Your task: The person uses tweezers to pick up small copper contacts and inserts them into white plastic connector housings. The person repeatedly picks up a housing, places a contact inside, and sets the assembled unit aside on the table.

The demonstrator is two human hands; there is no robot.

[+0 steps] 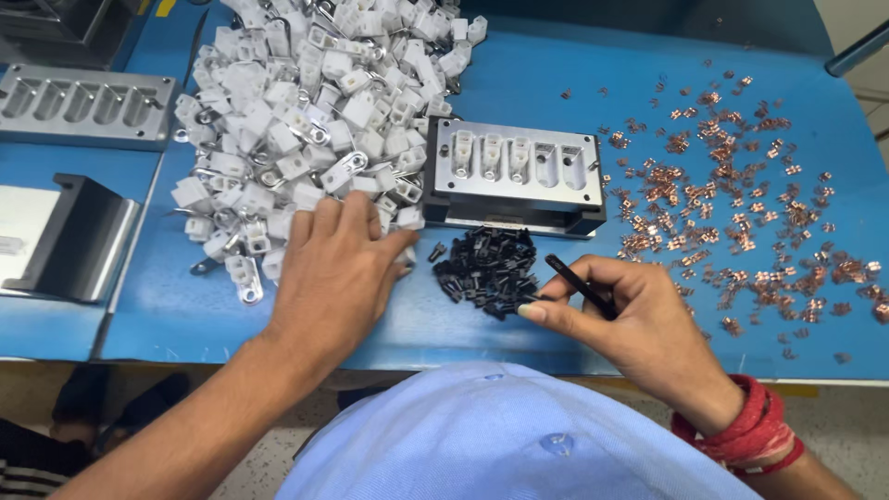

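**Left hand at the white housings, right hand holding tweezers by the black parts**

The left hand (335, 268) lay palm down, fingers spread and slightly curled, on the near edge of the heap of white plastic housings (306, 111); its fingertips touched the nearest pieces, but whether it had closed on one could not be told. The heap stretched away from that hand toward the far left, so the left hand was plainly the nearer one to it. The housings were small, blocky and matte, several with a shiny metal tab sticking out.

The right hand (639, 329) pinched slim black tweezers (579, 285) between thumb and fingers, otherwise loosely closed. The tool's long axis ran from the hand up and to the left, its tip pointing toward the little pile of black parts (488, 268), which sat just to the left of that hand, between the two hands. These parts were tiny, dark and dull.

Just beyond the black pile stood a grey metal fixture block (514, 171) with a row of pockets, the left ones filled with white housings. To the right, small copper-coloured clips (732, 204) lay scattered thinly over the blue table (519, 74). A second pocketed metal block (83, 104) sat at the far left
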